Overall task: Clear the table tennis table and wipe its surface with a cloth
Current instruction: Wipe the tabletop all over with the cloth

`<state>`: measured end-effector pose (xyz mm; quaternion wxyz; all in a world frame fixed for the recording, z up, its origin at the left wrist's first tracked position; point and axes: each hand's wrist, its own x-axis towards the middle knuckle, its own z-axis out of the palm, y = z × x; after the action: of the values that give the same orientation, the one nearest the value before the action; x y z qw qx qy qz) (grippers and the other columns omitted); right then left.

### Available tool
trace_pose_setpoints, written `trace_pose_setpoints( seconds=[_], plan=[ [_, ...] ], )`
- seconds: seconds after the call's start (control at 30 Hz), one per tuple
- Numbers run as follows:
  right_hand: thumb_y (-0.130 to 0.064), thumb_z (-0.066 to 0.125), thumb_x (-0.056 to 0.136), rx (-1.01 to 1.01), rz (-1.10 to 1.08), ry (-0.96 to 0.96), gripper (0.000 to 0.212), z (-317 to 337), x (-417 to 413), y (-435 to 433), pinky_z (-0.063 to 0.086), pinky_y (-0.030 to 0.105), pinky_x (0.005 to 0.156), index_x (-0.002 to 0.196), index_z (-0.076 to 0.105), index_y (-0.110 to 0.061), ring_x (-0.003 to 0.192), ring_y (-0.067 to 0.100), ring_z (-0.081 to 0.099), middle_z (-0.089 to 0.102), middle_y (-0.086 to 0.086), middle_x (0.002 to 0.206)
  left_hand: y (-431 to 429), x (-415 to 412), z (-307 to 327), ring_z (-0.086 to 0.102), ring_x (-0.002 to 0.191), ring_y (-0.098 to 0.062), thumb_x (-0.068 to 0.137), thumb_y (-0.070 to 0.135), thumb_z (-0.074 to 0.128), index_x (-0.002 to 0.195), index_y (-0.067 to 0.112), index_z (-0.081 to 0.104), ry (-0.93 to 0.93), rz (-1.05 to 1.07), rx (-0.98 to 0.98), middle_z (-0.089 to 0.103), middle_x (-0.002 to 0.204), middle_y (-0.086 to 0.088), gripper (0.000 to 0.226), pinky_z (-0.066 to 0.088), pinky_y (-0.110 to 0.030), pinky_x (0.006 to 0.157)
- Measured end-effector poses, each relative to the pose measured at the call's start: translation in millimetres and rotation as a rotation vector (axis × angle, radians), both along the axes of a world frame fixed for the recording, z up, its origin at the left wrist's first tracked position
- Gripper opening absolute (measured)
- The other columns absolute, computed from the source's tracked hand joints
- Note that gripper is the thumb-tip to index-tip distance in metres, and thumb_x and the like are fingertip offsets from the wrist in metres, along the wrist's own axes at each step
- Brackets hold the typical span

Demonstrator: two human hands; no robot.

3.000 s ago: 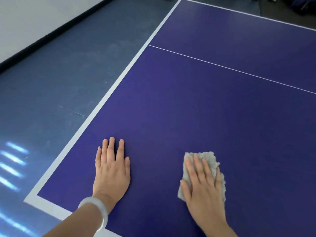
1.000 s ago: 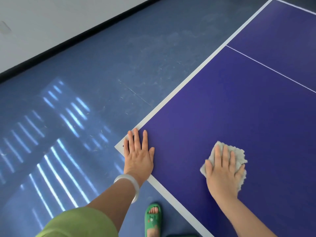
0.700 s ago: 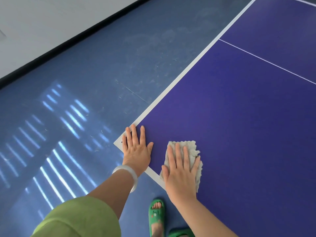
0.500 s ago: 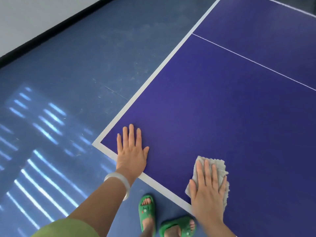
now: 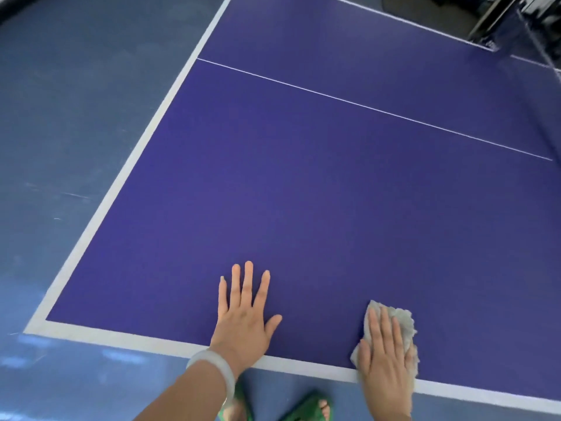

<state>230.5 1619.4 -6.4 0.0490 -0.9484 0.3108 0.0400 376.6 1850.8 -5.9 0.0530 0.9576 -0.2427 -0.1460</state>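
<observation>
Blue floor [image 5: 76, 117] fills the left side, beside a white-edged purple bench [image 5: 303, 192]; the bench's near border stripe [image 5: 121, 337] runs along the bottom. Just past that stripe the left hand [image 5: 243, 326] lies flat on the purple, its fingers [image 5: 247, 284] straight, spread wide, holding nothing; a pale bangle [image 5: 212, 372] rings the wrist, just short of the stripe. Further right, the right hand [image 5: 384, 357] lies across the stripe, its fingers [image 5: 385, 326] straight and close together, pressing the cloth [image 5: 400, 320] flat; the cloth shows beyond the fingertips and along their right side; it is a crumpled pale grey rag with ragged edges. Beyond both hands wide purple surface stretches to a thin white line [image 5: 364, 106]; a dark blurred object [image 5: 531, 19] stands farthest from the stripe, at the right.
</observation>
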Motion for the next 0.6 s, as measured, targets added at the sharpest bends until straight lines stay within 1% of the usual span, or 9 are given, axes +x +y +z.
trace_pose_setpoints(
  seconds=[0.1, 0.13, 0.17, 0.27, 0.33, 0.4, 0.47, 0.53, 0.6],
  plan=[
    [-0.044, 0.004, 0.099, 0.080, -0.363, 0.010, 0.054, -3, 19, 0, 0.012, 0.054, 0.118, 0.150, -0.012, -0.035, 0.152, 0.015, -0.002, 0.001, -0.005, 0.166, -2, 0, 0, 0.023, 0.144, -0.045, 0.091, 0.057, 0.026, 0.150, 0.011, 0.036, 0.000, -0.004, 0.014, 0.026, 0.156, -0.024, 0.075, 0.020, -0.061, 0.111],
    [-0.043, 0.006, 0.101, 0.097, -0.407, 0.001, 0.054, -3, 29, 11, 0.009, 0.055, 0.119, 0.148, -0.020, -0.034, 0.152, 0.016, -0.007, -0.005, -0.004, 0.166, -3, 0, 0, 0.024, 0.144, -0.045, 0.091, 0.057, 0.026, 0.149, 0.011, 0.037, -0.004, -0.008, 0.015, 0.027, 0.156, -0.024, 0.075, 0.020, -0.061, 0.111],
    [-0.041, 0.009, 0.102, 0.105, -0.369, 0.003, 0.056, -4, 40, 25, 0.008, 0.055, 0.120, 0.149, -0.020, -0.032, 0.152, 0.017, -0.009, -0.007, -0.003, 0.166, -3, 1, 1, 0.026, 0.143, -0.045, 0.091, 0.056, 0.026, 0.148, 0.011, 0.039, -0.011, -0.010, 0.009, 0.028, 0.155, -0.025, 0.075, 0.020, -0.060, 0.111],
    [-0.040, 0.025, 0.100, 0.036, 0.118, -0.051, 0.062, -8, 53, 72, 0.011, 0.052, 0.120, 0.158, 0.009, -0.025, 0.152, 0.019, 0.006, 0.007, -0.001, 0.165, 1, 1, 1, 0.026, 0.144, -0.043, 0.092, 0.058, 0.024, 0.149, 0.012, 0.038, -0.031, -0.017, -0.007, 0.028, 0.156, -0.023, 0.074, 0.020, -0.058, 0.113],
    [-0.040, 0.033, 0.098, 0.024, 0.491, -0.021, 0.064, -11, 39, 76, 0.013, 0.052, 0.118, 0.158, 0.017, -0.024, 0.152, 0.020, 0.013, 0.012, -0.002, 0.165, 4, 1, 0, 0.024, 0.145, -0.041, 0.095, 0.061, 0.016, 0.150, 0.014, 0.035, -0.045, -0.026, -0.016, 0.026, 0.157, -0.021, 0.075, 0.020, -0.056, 0.115],
    [-0.039, 0.034, 0.098, 0.023, 0.569, -0.025, 0.063, -15, 17, 44, 0.014, 0.050, 0.118, 0.158, 0.017, -0.026, 0.152, 0.018, 0.013, 0.011, -0.006, 0.165, 5, 2, 0, 0.024, 0.145, -0.040, 0.096, 0.063, 0.005, 0.151, 0.016, 0.034, -0.035, -0.019, -0.032, 0.027, 0.158, -0.020, 0.078, 0.018, -0.055, 0.116],
    [-0.039, 0.031, 0.098, -0.030, 0.406, -0.032, 0.061, -16, -10, 2, 0.016, 0.049, 0.119, 0.157, 0.021, -0.027, 0.151, 0.017, 0.017, 0.014, -0.007, 0.165, 2, 2, 1, 0.021, 0.147, -0.040, 0.094, 0.065, -0.002, 0.152, 0.017, 0.031, -0.019, -0.002, -0.042, 0.024, 0.158, -0.019, 0.082, 0.018, -0.055, 0.118],
    [-0.041, 0.023, 0.097, -0.038, 0.098, -0.009, 0.059, -12, -37, -41, 0.021, 0.051, 0.118, 0.155, 0.025, -0.028, 0.150, 0.017, 0.022, 0.020, -0.006, 0.163, 0, 2, 2, 0.012, 0.149, -0.038, 0.090, 0.068, -0.010, 0.153, 0.018, 0.022, -0.005, 0.014, -0.043, 0.017, 0.161, -0.018, 0.087, 0.013, -0.056, 0.120],
    [-0.043, 0.013, 0.098, 0.033, -0.261, -0.033, 0.059, -7, -48, -66, 0.016, 0.053, 0.119, 0.155, 0.018, -0.030, 0.151, 0.017, 0.017, 0.019, -0.004, 0.164, -3, 1, 1, -0.001, 0.150, -0.035, 0.080, 0.074, -0.021, 0.154, 0.022, 0.007, -0.010, 0.027, -0.029, 0.004, 0.163, -0.014, 0.094, 0.001, -0.052, 0.121]
  ],
)
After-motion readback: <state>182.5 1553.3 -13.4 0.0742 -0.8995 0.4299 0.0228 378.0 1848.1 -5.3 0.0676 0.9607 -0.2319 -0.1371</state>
